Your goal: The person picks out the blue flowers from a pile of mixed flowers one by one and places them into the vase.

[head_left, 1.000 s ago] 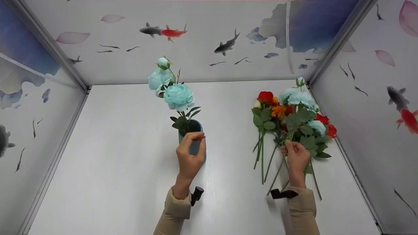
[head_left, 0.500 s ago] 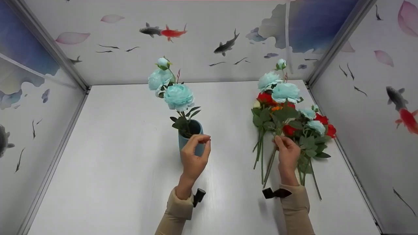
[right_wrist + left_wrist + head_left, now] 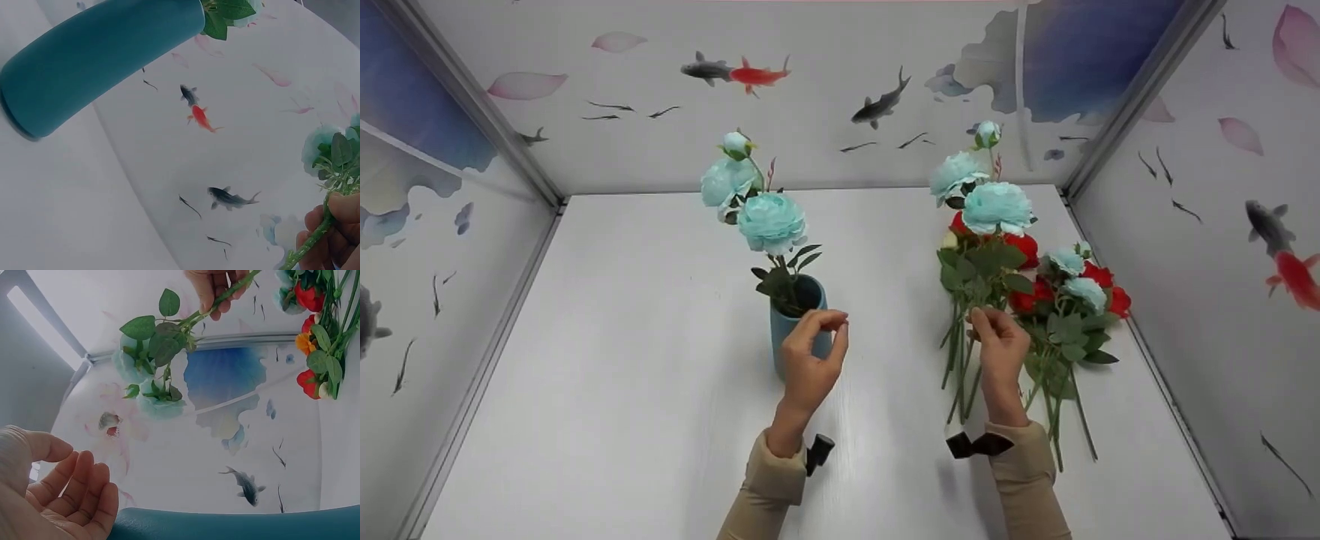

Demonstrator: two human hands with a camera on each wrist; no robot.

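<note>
A blue-green vase (image 3: 780, 337) stands upright left of centre, holding one stem of pale blue artificial peonies (image 3: 771, 223) with two blooms and a bud. Just in front of it hovers my left hand (image 3: 812, 367), its fingers loosely bent and the thumb near the fingertips, with nothing held. My right hand (image 3: 1001, 352) pinches the green stem of another pale blue peony (image 3: 997, 208), raised so its blooms point up and away. In the right wrist view, thumb and fingers grip that stem (image 3: 315, 239) just below the leaves.
More artificial flowers lie on the white table (image 3: 622, 375) at the right, among them a red bloom (image 3: 1119, 301), small blue ones (image 3: 1086, 292) and long green stems (image 3: 1054, 435). Printed walls (image 3: 810, 150) enclose the table at the back and sides.
My right hand has lifted the peony stem out of the pile and carried it left, the blooms now standing higher. My left hand has shifted slightly right, away from the vase's mouth.
</note>
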